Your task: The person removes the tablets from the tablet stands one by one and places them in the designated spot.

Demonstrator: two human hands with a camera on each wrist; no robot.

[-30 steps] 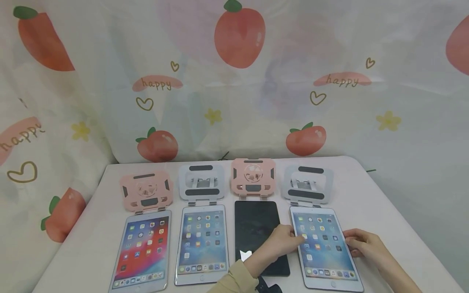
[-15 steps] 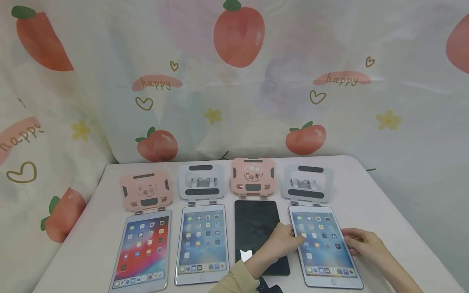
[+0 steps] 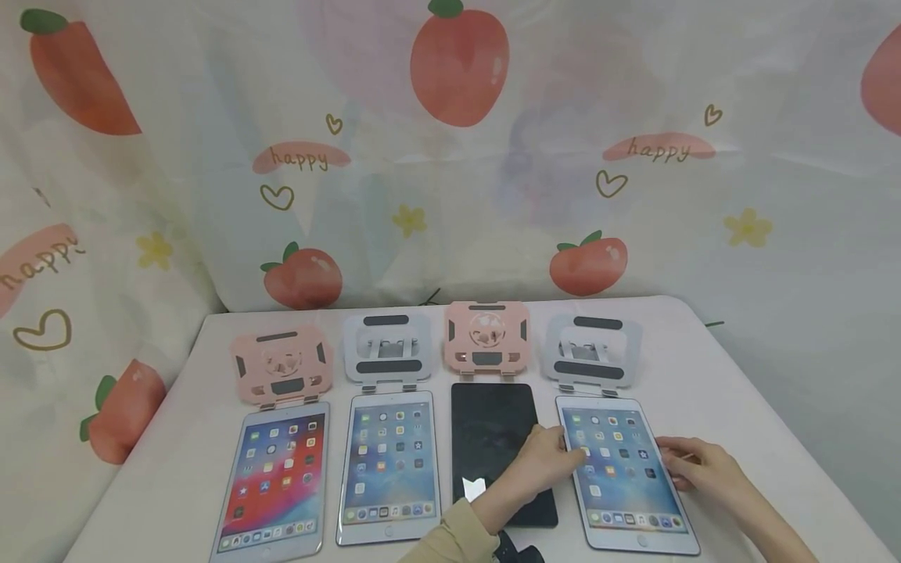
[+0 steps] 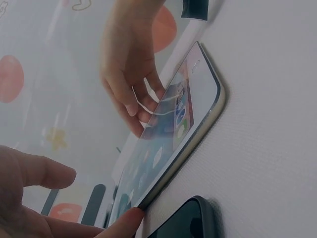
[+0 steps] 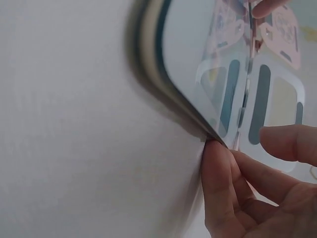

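The rightmost tablet, white-framed with a lit blue home screen, lies flat between my hands. At its left edge is my left hand; in the left wrist view a fingertip touches the edge and the thumb stands apart above the screen. From the opposite side, my right hand has its fingertips against the tablet's edge, its thumb raised clear of the glass. Neither hand pinches the tablet. Just behind it stands a light-blue tablet stand.
A dark-screened tablet lies under my left forearm. Further left are a white tablet and one with a red-blue screen. Behind them stand a pink stand, a blue stand and another pink stand.
The right tablet has shifted very slightly left and away from me, with both hands staying at its edges. The head view has tilted a little.
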